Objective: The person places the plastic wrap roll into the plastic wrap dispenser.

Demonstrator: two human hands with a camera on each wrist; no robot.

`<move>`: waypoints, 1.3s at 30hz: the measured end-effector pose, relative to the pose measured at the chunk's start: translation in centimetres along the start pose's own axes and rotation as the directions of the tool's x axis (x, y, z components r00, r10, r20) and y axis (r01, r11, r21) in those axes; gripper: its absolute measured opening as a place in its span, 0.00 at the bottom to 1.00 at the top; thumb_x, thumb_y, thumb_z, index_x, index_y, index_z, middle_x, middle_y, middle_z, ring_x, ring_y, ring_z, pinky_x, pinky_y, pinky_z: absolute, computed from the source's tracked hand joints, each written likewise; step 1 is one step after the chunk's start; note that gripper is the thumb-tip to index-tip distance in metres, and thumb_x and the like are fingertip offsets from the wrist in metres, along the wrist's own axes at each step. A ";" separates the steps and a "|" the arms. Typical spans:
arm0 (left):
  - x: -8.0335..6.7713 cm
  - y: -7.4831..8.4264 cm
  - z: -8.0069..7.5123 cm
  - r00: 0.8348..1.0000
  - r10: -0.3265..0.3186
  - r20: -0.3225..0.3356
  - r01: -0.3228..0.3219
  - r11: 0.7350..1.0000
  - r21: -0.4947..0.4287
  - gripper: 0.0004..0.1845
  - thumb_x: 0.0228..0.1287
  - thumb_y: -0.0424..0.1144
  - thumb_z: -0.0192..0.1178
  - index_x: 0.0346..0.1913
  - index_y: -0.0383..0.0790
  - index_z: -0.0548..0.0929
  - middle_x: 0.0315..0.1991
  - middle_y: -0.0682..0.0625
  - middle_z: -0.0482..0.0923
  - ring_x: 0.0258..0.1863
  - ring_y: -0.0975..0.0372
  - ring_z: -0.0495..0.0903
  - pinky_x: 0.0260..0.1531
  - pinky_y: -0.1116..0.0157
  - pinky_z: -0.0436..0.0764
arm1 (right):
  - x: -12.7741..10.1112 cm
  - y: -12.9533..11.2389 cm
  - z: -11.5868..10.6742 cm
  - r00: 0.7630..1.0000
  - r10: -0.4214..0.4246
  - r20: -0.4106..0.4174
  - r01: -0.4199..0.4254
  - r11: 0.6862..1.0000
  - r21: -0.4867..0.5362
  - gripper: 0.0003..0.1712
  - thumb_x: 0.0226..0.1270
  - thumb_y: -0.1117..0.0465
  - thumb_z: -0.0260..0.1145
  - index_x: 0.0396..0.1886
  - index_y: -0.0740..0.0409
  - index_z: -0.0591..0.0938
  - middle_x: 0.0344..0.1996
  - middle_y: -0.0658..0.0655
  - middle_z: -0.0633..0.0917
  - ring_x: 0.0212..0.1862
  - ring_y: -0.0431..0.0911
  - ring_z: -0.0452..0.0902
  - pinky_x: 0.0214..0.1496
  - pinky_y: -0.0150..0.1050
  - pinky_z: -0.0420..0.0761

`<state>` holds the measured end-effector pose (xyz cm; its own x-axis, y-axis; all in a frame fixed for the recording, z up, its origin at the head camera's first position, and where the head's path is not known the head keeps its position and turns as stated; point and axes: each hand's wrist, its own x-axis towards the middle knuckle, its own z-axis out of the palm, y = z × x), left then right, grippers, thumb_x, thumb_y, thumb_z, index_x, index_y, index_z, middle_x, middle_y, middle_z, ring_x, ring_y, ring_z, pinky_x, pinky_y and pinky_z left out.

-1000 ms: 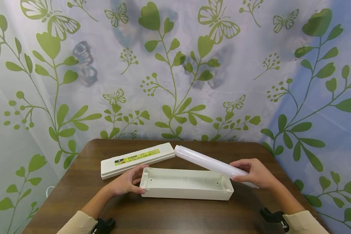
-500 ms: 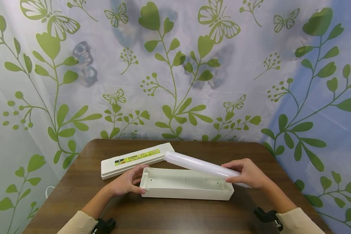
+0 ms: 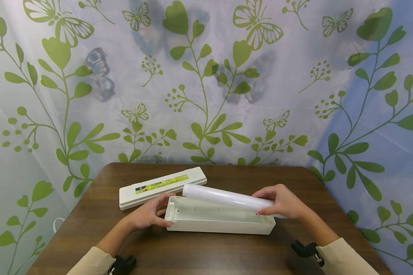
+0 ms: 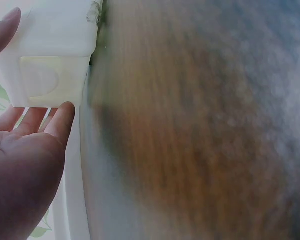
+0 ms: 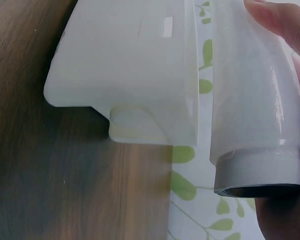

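Observation:
A long open white plastic box [image 3: 220, 225] lies on the brown table [image 3: 199, 252]. My left hand [image 3: 150, 212] rests against its left end [image 4: 45, 60], thumb and fingers around the corner. My right hand [image 3: 283, 201] grips the right end of a white roll of film [image 3: 223, 198], held slanting just above the box's back rim. The right wrist view shows the roll [image 5: 250, 100] with its grey core end beside the box's end wall [image 5: 130, 75]. Behind the box lies its white lid [image 3: 161, 186] with a green label.
A curtain printed with green leaves and butterflies [image 3: 206, 84] hangs right behind the table. The table's front and side edges are close. Black wrist mounts [image 3: 304, 249] show by each sleeve.
My right hand has moved the roll leftward and lower, from slanting over the box's right end to lying nearly along its back rim. The left hand has stayed put.

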<state>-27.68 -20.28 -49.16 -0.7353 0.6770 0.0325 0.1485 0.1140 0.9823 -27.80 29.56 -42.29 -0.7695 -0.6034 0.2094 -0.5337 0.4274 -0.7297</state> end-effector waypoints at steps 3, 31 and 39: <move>0.0 0.0 0.0 1.000 0.002 0.002 -0.002 1.000 -0.003 0.52 0.56 0.29 0.75 0.78 0.30 0.52 0.74 0.28 0.58 0.76 0.36 0.57 0.64 0.67 0.77 | 0.2 0.0 0.1 1.000 -0.009 0.011 0.009 1.000 0.009 0.22 0.56 0.57 0.82 0.52 0.51 0.88 0.46 0.53 0.91 0.38 0.42 0.88 0.40 0.38 0.87; 0.0 0.2 0.2 1.000 -0.002 -0.017 0.002 1.000 0.010 0.53 0.56 0.29 0.75 0.78 0.29 0.51 0.72 0.34 0.63 0.71 0.49 0.69 0.60 0.64 0.81 | 2.6 -0.8 2.2 0.993 -0.051 0.104 0.050 0.999 0.019 0.21 0.54 0.56 0.83 0.49 0.52 0.89 0.44 0.52 0.91 0.42 0.44 0.88 0.45 0.36 0.87; 0.0 0.3 0.2 1.000 -0.007 -0.025 0.008 1.000 0.019 0.52 0.57 0.29 0.75 0.78 0.28 0.52 0.72 0.34 0.63 0.72 0.48 0.68 0.60 0.66 0.80 | 3.0 -0.8 2.8 0.991 -0.073 0.110 0.072 0.997 0.019 0.22 0.54 0.56 0.83 0.49 0.52 0.90 0.44 0.52 0.91 0.41 0.41 0.88 0.44 0.36 0.87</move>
<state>-27.48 -20.13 -48.94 -0.7528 0.6575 0.0300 0.1552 0.1331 0.9789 -28.71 25.53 -42.88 -0.6851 -0.7033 0.1897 -0.5807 0.3700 -0.7252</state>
